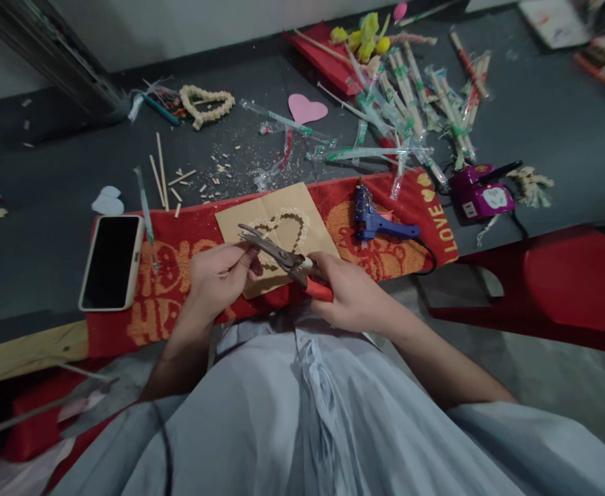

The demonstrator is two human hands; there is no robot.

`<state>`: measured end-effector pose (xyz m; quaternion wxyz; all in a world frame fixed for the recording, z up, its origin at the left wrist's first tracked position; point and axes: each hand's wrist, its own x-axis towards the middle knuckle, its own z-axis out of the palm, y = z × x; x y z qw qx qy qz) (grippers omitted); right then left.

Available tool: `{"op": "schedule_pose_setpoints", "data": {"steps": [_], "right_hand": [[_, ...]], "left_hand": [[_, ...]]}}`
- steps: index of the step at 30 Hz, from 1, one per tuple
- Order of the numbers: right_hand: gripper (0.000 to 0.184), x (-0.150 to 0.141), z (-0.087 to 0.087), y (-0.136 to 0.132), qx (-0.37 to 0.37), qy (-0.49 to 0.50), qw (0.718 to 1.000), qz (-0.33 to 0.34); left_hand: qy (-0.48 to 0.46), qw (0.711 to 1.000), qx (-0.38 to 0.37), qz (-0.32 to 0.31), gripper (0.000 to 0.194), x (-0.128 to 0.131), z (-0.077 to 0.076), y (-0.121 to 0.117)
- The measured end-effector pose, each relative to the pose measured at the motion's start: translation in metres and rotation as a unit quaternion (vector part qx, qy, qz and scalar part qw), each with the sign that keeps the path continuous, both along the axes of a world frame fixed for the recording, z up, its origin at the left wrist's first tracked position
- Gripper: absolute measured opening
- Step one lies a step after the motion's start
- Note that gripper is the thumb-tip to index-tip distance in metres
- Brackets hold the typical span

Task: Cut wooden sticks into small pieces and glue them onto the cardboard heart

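Observation:
My right hand (346, 289) is closed round the red and white handles of a pair of scissors (282, 256). The scissor blades point up and left, slightly parted, over a tan paper sheet (315, 200). Close to the blade tips, my left hand (222, 275) is closed in a pinch; what sits between its fingertips is too small or hidden to make out. On the sheet lies a heart outline (302, 224) of small pale pieces, partly covered by the scissors and my left hand.
A red towel (168, 269) lies under the sheet, with a phone (110, 263) at left and a blue glue gun (372, 219) at right. Behind are wooden sticks (161, 169), a pink paper heart (307, 109), wrapped stick bundles (403, 83) and a purple device (481, 193). A red chair (571, 282) stands right.

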<state>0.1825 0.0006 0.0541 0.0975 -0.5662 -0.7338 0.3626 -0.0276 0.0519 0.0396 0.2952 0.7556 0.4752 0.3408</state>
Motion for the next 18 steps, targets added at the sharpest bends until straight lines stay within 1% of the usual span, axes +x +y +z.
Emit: {"op": "schedule_pose_setpoints", "data": {"steps": [4, 7, 10, 12, 14, 16, 18], "right_hand": [[0.039, 0.001, -0.001, 0.000, 0.003, 0.002, 1.000, 0.002], [0.051, 0.004, -0.005, 0.000, 0.035, 0.023, 0.999, 0.013], [0.059, 0.008, -0.008, 0.000, 0.063, 0.050, 0.996, 0.037], [0.061, 0.011, -0.009, 0.001, 0.070, 0.050, 0.995, 0.041], [0.062, 0.013, -0.009, 0.001, 0.078, 0.045, 0.995, 0.041], [0.062, 0.014, -0.008, 0.001, 0.089, 0.041, 0.994, 0.042], [0.061, 0.012, -0.006, 0.002, 0.099, 0.037, 0.994, 0.042]], "left_hand": [[-0.048, 0.999, -0.022, -0.006, 0.032, 0.000, -0.003, 0.001], [-0.054, 0.997, -0.048, 0.006, 0.032, -0.001, -0.003, 0.000], [-0.091, 0.991, -0.102, -0.003, 0.031, -0.003, -0.003, -0.002], [-0.133, 0.979, -0.155, -0.028, 0.029, -0.004, -0.002, -0.002], [-0.181, 0.959, -0.212, -0.042, 0.031, -0.004, -0.003, -0.002], [-0.223, 0.939, -0.259, -0.036, 0.036, -0.005, -0.005, -0.002], [-0.243, 0.925, -0.290, -0.025, 0.039, -0.005, -0.006, -0.002]]}}
